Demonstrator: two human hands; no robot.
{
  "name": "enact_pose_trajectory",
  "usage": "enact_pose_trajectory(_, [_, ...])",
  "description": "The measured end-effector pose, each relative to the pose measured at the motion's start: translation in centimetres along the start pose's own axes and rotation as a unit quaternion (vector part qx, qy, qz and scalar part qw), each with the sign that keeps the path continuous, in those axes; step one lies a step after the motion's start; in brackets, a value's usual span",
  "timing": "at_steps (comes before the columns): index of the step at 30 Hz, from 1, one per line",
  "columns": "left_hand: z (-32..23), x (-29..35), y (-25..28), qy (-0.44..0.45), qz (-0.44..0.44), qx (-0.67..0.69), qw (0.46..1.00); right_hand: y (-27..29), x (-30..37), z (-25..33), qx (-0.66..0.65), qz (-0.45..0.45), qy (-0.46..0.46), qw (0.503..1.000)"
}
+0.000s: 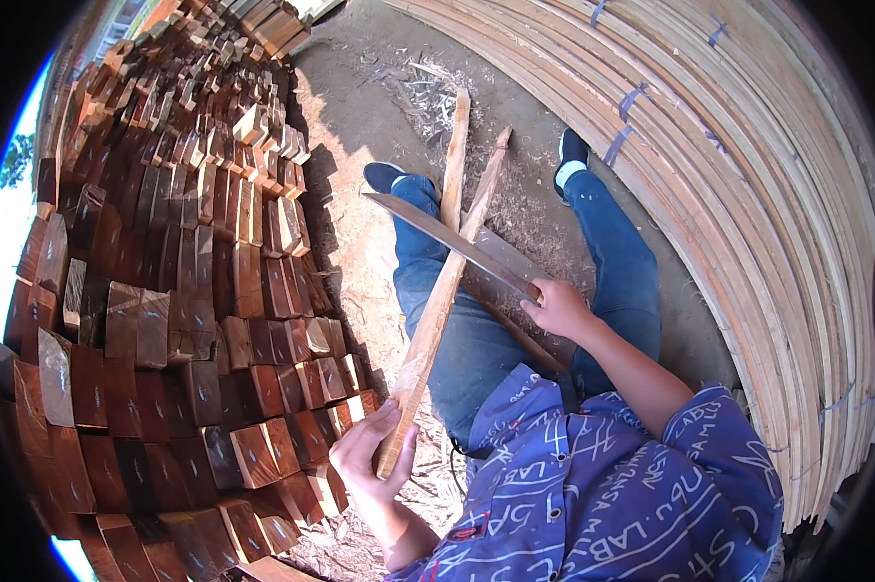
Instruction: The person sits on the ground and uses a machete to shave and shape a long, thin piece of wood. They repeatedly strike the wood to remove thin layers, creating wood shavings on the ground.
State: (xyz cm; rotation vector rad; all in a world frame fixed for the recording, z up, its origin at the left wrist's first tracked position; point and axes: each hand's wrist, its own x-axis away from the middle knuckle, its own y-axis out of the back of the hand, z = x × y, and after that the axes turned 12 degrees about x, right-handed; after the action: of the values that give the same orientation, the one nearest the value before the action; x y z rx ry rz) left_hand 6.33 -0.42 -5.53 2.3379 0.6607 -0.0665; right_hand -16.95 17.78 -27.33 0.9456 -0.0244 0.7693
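Note:
My left hand (368, 448) is closed around the near end of a long pale wooden stake (432, 335), its thumb on one side and fingers on the other. The stake slants away from me over my left thigh, and its far tip narrows to a point. In my right hand (560, 308) is the handle of a machete (420, 220). Its long blade crosses the stake around mid-length, pointing to the far left; whether it bites into the wood, I cannot tell. Behind the blade, a second pale wooden piece (455, 155) is partly hidden.
Stacked reddish-brown timber blocks (166, 320) fill the left side. Long pale strips, bundled with blue ties (618, 145), curve along the right. Wood shavings (432, 97) litter the ground ahead. My legs (607, 233) in jeans stretch forward, with a darker stick (523, 338) between them.

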Motion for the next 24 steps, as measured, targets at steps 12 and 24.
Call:
enact_pose_trajectory(12, [-0.8, -0.4, -0.2, 0.019, -0.005, -0.001, 1.0, 2.7, 1.5, 4.2, -0.081, 0.05, 0.042, 0.995])
enact_pose_trajectory(24, [-1.5, -1.8, 0.6, -0.006, 0.037, -0.023, 0.999, 0.6, -2.8, -4.2, 0.04, 0.033, -0.117, 0.992])
